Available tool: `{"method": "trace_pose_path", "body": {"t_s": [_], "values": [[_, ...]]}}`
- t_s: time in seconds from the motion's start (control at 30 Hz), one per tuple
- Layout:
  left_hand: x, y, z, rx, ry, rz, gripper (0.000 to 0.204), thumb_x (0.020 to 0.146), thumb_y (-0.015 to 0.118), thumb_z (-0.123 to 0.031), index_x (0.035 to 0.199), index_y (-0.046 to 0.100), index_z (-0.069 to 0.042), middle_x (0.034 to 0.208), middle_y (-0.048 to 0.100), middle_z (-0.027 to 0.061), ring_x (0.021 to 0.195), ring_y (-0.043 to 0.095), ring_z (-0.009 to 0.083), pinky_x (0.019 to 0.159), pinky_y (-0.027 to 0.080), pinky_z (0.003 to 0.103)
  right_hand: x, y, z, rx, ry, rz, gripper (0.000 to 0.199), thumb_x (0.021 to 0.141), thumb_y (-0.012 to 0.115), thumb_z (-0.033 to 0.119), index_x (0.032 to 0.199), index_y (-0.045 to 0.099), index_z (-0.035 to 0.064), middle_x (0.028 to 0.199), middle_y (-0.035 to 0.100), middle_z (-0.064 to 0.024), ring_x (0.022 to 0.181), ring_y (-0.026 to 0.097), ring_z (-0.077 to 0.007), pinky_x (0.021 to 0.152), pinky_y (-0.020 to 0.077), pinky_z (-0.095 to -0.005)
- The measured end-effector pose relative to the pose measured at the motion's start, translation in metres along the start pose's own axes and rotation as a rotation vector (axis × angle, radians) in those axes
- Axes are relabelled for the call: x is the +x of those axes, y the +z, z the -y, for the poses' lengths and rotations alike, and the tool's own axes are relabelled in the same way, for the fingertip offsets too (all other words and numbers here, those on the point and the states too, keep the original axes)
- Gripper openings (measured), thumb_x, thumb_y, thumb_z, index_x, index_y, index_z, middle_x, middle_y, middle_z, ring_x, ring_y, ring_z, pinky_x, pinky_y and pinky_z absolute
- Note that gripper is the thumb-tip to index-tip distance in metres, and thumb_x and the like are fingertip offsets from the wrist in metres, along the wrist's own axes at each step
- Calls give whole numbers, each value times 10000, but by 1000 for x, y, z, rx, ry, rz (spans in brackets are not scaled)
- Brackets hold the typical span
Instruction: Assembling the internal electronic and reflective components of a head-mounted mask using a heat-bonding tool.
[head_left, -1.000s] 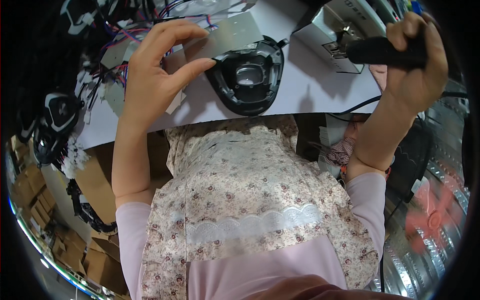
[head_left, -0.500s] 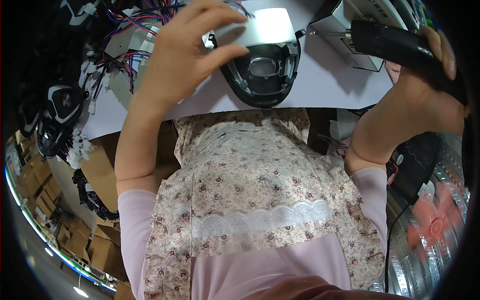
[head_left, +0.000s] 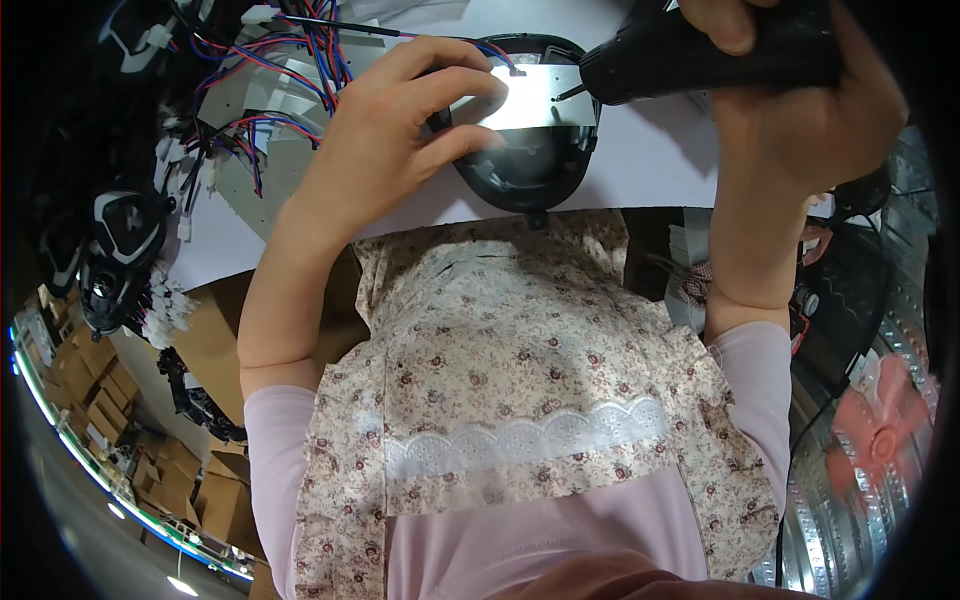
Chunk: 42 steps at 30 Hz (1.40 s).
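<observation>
A black oval housing (head_left: pixel 525 180) lies at the table's front edge, with a shiny silver-white plate (head_left: pixel 540 105) across its middle. My left hand (head_left: pixel 385 130) grips the plate's left side, its curled fingers and thumb on the plate. In my right hand (head_left: pixel 800 120) is a black electric screwdriver (head_left: pixel 690 60), held nearly level. Its thin bit points left, and the tip is at the plate's right part; whether it sits on a screw is too small to tell. Red, blue and black wires run to a small connector at the plate's top edge.
Bundled wires (head_left: pixel 290 70) with white connectors lie over grey plates at the left of the white table (head_left: pixel 400 215). More black-and-grey housings (head_left: pixel 125 225) stand at the far left. A pink fan (head_left: pixel 880 435) is at the lower right, cardboard boxes (head_left: pixel 160 470) at the lower left.
The screwdriver has come left from beside the white box, and its tip is now at the plate. The plate sits farther down the picture on the housing, and my left hand has shifted slightly.
</observation>
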<state>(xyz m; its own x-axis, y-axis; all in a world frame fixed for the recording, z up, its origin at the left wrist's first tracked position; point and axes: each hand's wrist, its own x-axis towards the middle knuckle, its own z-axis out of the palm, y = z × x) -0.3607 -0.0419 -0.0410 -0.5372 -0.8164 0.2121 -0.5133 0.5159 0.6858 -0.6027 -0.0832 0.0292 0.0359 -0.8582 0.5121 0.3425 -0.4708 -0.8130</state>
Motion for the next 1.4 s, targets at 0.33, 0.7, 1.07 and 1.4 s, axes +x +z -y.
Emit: {"method": "trace_pose_path", "body": {"t_s": [0.33,0.7,1.07,1.4], "values": [[-1,3,2,-8,8,-14,370,734,865,-161,1078,758,-75,1127,695,43,997,690,241,850,545,341,-1,15,-7,-10,68,-5,225,1005,584,251,1088,577,42,695,596,-90,460,531,-148,446,457,-267],[-2,7,7,-5,37,-39,365,751,866,-211,1077,752,-93,1141,691,42,999,681,232,834,538,338,10,25,-15,126,150,263,143,930,649,86,949,531,7,615,556,-81,421,501,-128,424,430,-254],[-1,8,2,-31,27,-37,303,778,830,-220,1035,725,-97,1134,661,59,1027,640,274,850,528,380,34,-96,81,189,128,116,313,824,601,345,949,594,58,872,557,-98,718,468,-174,733,365,-352],[-2,2,-3,-82,-35,18,430,726,853,-147,1129,729,-65,1169,647,92,1091,626,288,932,502,381,7,-113,61,-98,-133,42,262,973,520,223,1160,637,81,889,618,-120,700,506,-213,674,407,-387]]}}
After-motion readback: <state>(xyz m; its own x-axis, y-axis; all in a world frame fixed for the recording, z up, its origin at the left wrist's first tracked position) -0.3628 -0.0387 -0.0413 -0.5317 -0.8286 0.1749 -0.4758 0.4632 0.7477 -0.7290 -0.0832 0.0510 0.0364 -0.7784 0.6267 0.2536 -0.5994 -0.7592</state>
